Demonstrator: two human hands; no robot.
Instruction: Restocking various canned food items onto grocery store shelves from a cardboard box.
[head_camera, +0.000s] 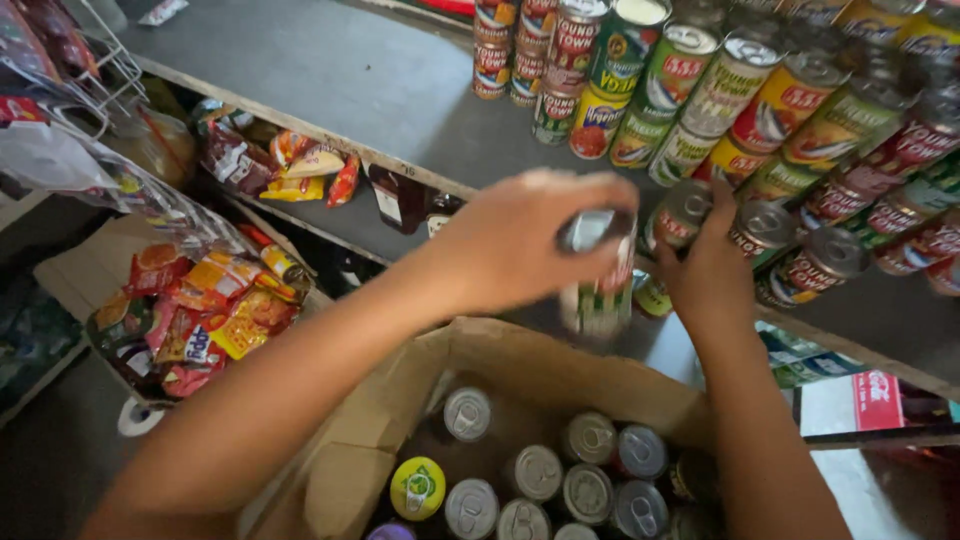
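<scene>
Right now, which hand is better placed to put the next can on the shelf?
Left hand: it grips a can from above beside the shelf, while the right hand rests on the stacked cans.

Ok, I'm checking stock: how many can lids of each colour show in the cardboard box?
Silver lids: 9
Yellow-green lid: 1
Purple lid: 1
Total: 11, leaving out the dim ones by the right wall of the box, which are too dark to tell.
</scene>
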